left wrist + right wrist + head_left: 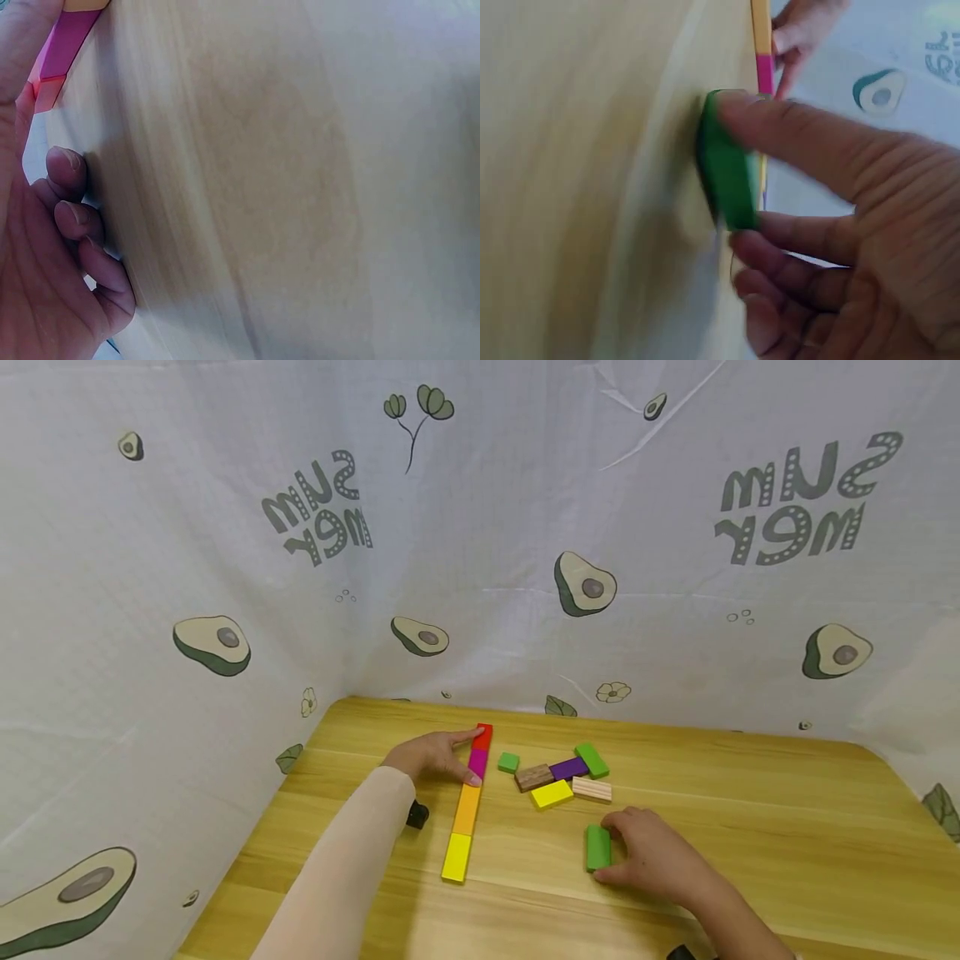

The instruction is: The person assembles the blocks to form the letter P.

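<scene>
A straight row of flat blocks lies on the table: red [482, 737], magenta [477, 763], orange [466, 810] and yellow [456, 858], end to end. My left hand [429, 754] rests at the far part of this row. Its index finger reaches to the red block and its thumb touches near the magenta-orange joint; the other fingers curl on the tabletop in the left wrist view. To the right of the row, my right hand [651, 853] pinches a green block [730, 169] between thumb and fingers, at or just above the table.
Behind the right hand lies a loose group: a brown block [533, 777], a purple block [569, 768], a second green block [592, 761], a second yellow block [552, 795] and a pale wood block [592, 789]. A small green block [508, 762] sits nearer the row. Printed cloth [495, 543] hangs behind the table.
</scene>
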`<state>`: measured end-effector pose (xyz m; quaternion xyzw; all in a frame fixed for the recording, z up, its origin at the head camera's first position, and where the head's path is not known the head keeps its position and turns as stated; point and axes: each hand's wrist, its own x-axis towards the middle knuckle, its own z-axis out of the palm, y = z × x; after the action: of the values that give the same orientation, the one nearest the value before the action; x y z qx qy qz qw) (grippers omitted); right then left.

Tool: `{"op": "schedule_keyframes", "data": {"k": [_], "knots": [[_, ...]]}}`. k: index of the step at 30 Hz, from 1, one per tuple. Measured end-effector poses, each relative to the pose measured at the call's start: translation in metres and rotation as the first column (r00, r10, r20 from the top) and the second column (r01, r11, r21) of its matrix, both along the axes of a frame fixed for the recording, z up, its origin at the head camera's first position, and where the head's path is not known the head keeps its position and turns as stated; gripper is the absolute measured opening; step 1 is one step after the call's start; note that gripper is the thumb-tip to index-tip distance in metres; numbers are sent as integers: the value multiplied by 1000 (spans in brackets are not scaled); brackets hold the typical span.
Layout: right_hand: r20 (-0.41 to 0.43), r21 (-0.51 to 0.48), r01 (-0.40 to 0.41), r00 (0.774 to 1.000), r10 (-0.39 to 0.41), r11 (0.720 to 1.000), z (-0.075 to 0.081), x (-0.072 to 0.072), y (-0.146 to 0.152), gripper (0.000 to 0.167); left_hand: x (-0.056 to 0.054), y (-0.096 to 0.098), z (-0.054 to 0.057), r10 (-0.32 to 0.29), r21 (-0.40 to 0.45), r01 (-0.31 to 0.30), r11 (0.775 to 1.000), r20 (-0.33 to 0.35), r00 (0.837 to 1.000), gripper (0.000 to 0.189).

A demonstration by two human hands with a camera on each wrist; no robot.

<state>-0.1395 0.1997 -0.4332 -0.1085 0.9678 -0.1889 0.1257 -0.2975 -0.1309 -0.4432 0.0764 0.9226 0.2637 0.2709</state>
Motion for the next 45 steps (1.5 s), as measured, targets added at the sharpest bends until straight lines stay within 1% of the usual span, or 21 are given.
{"op": "schedule_keyframes", "data": {"k": [4, 7, 9, 11, 13, 15, 18, 22, 25, 29, 34, 37, 42, 45], "knots": [[-40, -41, -27, 999, 26, 999, 1, 10, -30, 64, 1, 0, 0, 3, 7, -3, 1000, 3, 1000, 102], [-48, -86, -113, 993, 109, 990, 1, 17, -60, 64, 2, 0, 0, 1, 2, -1, 1000, -1, 1000, 102], [-58, -115, -194, 980, 189, 974, 0, 21, -80, 64, 1, 0, 1, -5, -11, 5, 1000, -10, 1000, 102], [-64, -148, -273, 962, 267, 950, -1, 25, -97, 64, 2, 1, 1, -9, -25, 9, 1000, -19, 1000, 101], [-67, -175, -325, 946, 318, 930, -3, 27, -113, 63, 1, 1, 0, -10, -33, 9, 999, -24, 1000, 101], [-76, -192, -353, 936, 345, 916, -5, 29, -126, 62, 1, 1, 0, -7, -34, 6, 999, -26, 1000, 101], [-79, -190, -369, 929, 361, 910, -7, 32, -139, 60, 0, 2, -1, 3, -34, -4, 999, -18, 1000, 102], [-55, -175, -379, 925, 376, 909, -9, 34, -149, 59, -2, 2, -2, 7, -38, -8, 999, -12, 1000, 102], [-29, -166, -376, 926, 377, 912, -10, 35, -153, 60, -2, 2, -2, 7, -34, -7, 999, -14, 1000, 102], [-3, -152, -358, 932, 361, 921, -12, 35, -156, 60, -2, 2, -2, 17, -21, -17, 1000, -3, 1000, 103], [-12, -148, -363, 931, 366, 920, -15, 33, -160, 60, -2, 1, -2, 26, -5, -26, 1000, 9, 1000, 103], [-28, -133, -376, 926, 376, 917, -17, 32, -163, 66, -2, 0, -3, 24, 2, -24, 1000, 7, 1000, 102], [-11, -110, -369, 929, 370, 923, -16, 30, -166, 80, -1, 1, -1, 17, -1, -17, 1000, -1, 1000, 101], [-9, -98, -372, 928, 373, 923, -16, 29, -167, 82, 1, 1, 1, 13, -2, -13, 1000, -7, 1000, 100]]}}
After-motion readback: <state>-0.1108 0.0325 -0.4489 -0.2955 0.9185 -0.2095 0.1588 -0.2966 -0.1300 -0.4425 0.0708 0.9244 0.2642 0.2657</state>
